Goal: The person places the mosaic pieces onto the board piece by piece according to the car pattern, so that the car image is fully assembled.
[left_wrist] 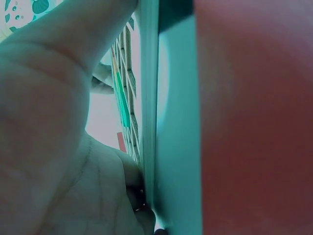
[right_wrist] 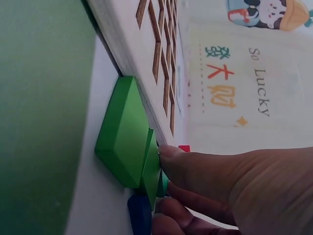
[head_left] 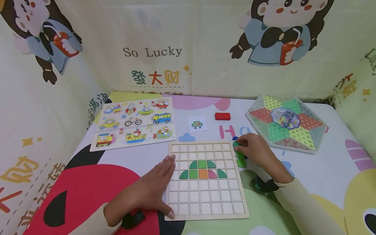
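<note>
A wooden grid board [head_left: 207,212] lies flat, with several green tiles, an orange square [head_left: 203,174] and a pink quarter-round tile [head_left: 212,174] set in its cells. My left hand [head_left: 151,182] rests along the board's left edge, fingers extended and thumb by the near left corner. Beside the board's right edge, my right hand [head_left: 255,148] pinches a green tile [head_left: 236,144] between thumb and fingers. Other green tiles [right_wrist: 124,132] lie close to those fingers, along with a dark blue piece [right_wrist: 140,213]. The fingers partly hide this group.
Behind the board lie a small picture card [head_left: 197,124] and a red block [head_left: 222,116]. A vehicle puzzle board [head_left: 133,130] is at the back left. At the back right sits a hexagonal box [head_left: 286,124] with a coloured star pattern. Printed curtains stand behind the table.
</note>
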{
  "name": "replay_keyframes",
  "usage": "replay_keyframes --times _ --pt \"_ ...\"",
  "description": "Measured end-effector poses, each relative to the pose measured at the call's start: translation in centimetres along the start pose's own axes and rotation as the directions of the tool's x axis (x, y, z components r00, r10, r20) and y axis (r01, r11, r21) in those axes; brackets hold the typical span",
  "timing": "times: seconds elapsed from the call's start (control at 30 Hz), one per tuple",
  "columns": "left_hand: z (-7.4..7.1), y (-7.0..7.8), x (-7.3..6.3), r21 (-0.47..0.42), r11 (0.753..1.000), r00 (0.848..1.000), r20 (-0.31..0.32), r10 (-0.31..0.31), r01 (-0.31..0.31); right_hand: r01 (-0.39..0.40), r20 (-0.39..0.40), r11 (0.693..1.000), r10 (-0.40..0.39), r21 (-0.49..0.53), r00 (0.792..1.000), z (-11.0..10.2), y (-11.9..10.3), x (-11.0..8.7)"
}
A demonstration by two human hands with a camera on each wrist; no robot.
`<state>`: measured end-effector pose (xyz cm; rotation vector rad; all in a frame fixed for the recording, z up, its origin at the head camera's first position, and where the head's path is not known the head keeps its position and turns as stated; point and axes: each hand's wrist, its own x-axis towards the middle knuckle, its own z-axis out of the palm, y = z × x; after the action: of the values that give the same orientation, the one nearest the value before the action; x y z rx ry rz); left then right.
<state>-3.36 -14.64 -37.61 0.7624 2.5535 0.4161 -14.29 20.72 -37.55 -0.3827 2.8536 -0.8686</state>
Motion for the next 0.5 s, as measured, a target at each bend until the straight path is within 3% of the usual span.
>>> replay_keyframes --times 0.2,0.5 --pt "-0.01 0.11 -0.01 0.008 1.000 1.000 -0.006 -0.003 0.003 -0.012 0.011 0.998 0.013 -0.065 1.000 -0.06 -0.26 0.14" --pt "0.01 0.20 -0.04 0.009 1.000 1.000 -0.012 -0.002 0.002 -0.013 0.016 1.000 0.013 -0.017 1.000 0.09 -0.12 0.12"
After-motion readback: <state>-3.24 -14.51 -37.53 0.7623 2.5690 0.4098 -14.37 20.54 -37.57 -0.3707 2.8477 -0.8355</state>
